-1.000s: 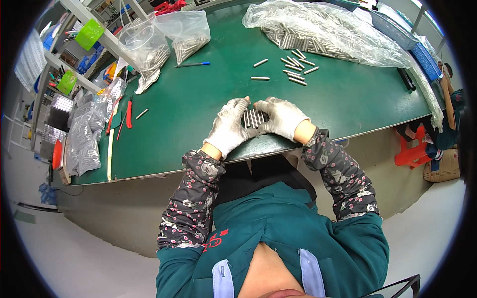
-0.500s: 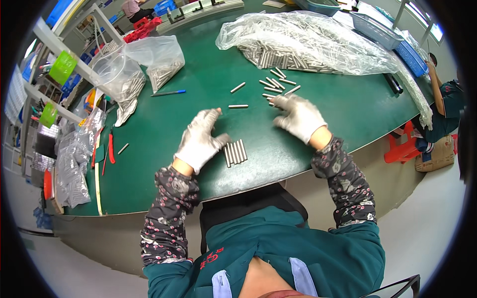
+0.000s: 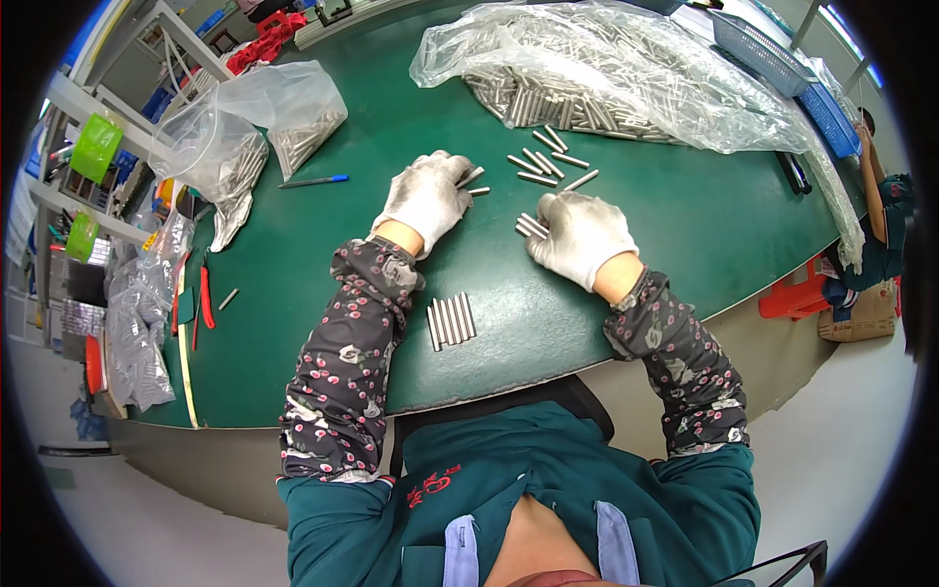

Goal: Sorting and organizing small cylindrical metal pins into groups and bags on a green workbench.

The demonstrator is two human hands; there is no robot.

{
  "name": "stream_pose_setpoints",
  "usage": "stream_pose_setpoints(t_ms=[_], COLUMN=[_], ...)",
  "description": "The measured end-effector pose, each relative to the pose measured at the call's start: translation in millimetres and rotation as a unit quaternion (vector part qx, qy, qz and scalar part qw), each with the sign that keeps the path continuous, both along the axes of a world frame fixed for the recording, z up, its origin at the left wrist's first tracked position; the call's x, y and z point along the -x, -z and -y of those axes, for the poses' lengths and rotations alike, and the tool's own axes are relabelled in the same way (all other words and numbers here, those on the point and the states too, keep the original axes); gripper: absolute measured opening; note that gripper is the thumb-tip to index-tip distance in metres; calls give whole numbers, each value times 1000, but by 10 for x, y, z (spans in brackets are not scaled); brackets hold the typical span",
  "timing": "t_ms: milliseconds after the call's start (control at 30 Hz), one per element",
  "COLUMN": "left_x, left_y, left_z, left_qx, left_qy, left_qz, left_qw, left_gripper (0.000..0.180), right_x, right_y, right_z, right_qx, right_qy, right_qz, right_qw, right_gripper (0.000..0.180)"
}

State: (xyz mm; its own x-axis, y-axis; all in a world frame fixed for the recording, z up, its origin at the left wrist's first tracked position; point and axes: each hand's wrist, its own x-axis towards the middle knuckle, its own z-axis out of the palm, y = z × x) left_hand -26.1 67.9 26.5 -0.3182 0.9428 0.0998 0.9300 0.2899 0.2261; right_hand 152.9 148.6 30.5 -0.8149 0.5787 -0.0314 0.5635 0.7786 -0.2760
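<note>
My left hand, in a white glove, is closed with two short metal pins sticking out at its fingertips, just above the green table. To the right, my gloved right hand is closed on a few parallel metal pins, whose ends point left. Its fingers hide the other ends. Beyond it lies a loose scatter of metal pins. Nearer to me, a neat side-by-side row of several metal pins rests on the table, touched by neither hand.
A large clear bag of pins spreads across the back. Smaller bags of pins, a blue pen and red-handled pliers lie to the left. Blue baskets stand far right, near another person.
My left hand has moved from beside the row, forward and right, to two pins, which are now close together. My right hand has drawn back slightly with pins in its fingers.
</note>
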Motion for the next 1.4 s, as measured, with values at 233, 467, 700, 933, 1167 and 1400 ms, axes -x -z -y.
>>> stream_pose_setpoints(t_ms=[233,467,700,933,1167,1400], left_x=[-31,-90,-306,-250,-364,-324], left_y=[35,-96,-93,43,59,195], left_z=[405,1089,1383,1512,1424,1467], left_qx=[8,75,74,-68,-26,-104], left_qy=[19,-94,-152,59,51,64], left_qz=[-22,12,132,59,165,164], left_qw=[1000,993,977,994,985,979], left_gripper=[20,22,53,74,62,64], right_x=[-31,36,66,-54,4,99], right_y=[-69,-26,-174,83,134,85], right_z=[408,689,609,578,646,705], right_qx=[26,11,146,63,103,76], right_qy=[-27,-43,-23,-237,-224,-207], right_qz=[31,49,35,-65,-92,-72], right_qw=[999,998,988,967,965,973], right_gripper=[25,29,41,66,47,36])
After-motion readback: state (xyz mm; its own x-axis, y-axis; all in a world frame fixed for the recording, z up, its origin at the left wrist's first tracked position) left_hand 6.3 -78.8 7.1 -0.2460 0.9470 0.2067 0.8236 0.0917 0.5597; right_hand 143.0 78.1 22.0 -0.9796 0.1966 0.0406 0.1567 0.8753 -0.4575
